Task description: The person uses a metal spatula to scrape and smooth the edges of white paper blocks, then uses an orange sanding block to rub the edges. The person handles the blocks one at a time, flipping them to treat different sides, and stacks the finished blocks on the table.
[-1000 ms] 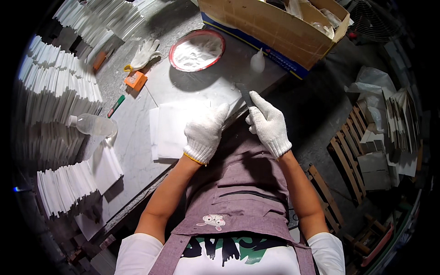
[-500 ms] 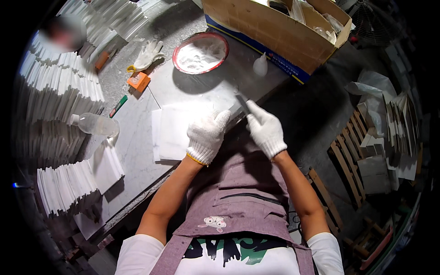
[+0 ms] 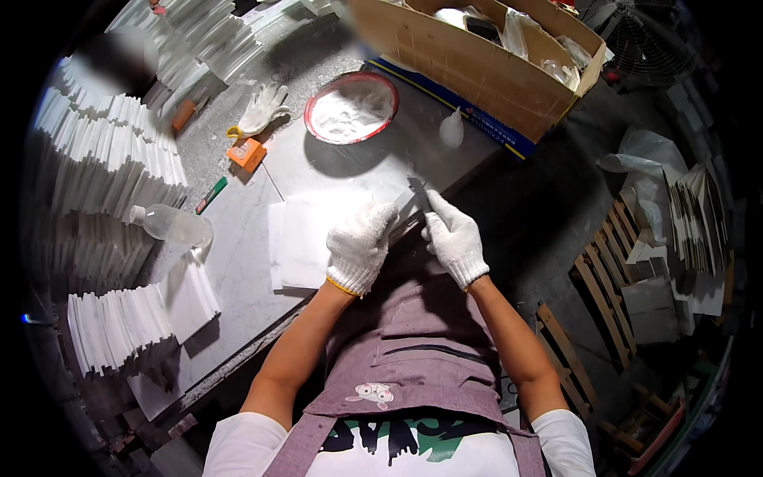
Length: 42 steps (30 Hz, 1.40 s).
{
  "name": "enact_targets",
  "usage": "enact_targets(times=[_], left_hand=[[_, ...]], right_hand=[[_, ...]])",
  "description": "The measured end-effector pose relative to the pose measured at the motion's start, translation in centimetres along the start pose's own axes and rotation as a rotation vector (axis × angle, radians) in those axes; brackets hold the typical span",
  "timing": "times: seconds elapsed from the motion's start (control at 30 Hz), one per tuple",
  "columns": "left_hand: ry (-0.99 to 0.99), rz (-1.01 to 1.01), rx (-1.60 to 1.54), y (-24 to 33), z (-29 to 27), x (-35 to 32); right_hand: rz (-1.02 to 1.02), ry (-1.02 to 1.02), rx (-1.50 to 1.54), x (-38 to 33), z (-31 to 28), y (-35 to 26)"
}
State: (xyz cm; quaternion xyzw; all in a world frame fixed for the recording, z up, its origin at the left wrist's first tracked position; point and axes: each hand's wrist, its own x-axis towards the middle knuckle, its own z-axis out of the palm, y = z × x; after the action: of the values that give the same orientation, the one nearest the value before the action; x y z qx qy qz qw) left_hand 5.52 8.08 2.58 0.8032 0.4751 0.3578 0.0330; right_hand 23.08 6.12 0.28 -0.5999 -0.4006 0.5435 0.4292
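Observation:
My left hand [image 3: 359, 248], in a white knit glove, is closed at the right end of a flat white tile [image 3: 298, 238]. The tile lies near the front edge of the marble-topped table [image 3: 238, 294]. A pale flat edge [image 3: 404, 205] shows just past my left fingers. My right hand [image 3: 457, 245], also gloved, is wrapped round a dark, narrow, flat-bladed tool [image 3: 418, 192]. The blade points up and away, beside that pale edge; I cannot tell whether they touch. The fingertips of my left hand are mostly hidden.
A red-rimmed bowl of white powder [image 3: 351, 107] stands beyond my hands, with a white squeeze bulb [image 3: 451, 129] and cardboard box [image 3: 477, 60] to its right. Leftward are an orange block [image 3: 247, 155], green-handled tool [image 3: 211, 195], plastic bottle [image 3: 176, 226] and rows of white tiles [image 3: 119, 326].
My right hand has shifted slightly left and down with the dark tool, whose blade now looks sharper. The whole view has moved a little. My left hand keeps its grip.

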Motion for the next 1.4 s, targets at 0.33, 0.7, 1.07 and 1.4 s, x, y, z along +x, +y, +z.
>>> enact_targets(times=[0.33, 0.7, 1.07, 1.4], left_hand=[[0.022, -0.051, -0.025, -0.1, 0.2, -0.3], [-0.042, -0.061, -0.132, 0.5, -0.6, 0.4], [0.062, -0.298, -0.316, 0.0, -0.7, 0.1], [0.111, -0.504, -0.321, -8.4, -5.4, 10.3]], right_hand=[[-0.016, -0.083, 0.012, -0.3, 0.1, -1.1], [-0.135, -0.254, -0.192, -1.1, -0.4, -2.6], [0.023, -0.205, 0.077, -2.9, -0.1, -4.1], [-0.136, -0.049, 0.36, -4.8, 0.3, -4.7]])
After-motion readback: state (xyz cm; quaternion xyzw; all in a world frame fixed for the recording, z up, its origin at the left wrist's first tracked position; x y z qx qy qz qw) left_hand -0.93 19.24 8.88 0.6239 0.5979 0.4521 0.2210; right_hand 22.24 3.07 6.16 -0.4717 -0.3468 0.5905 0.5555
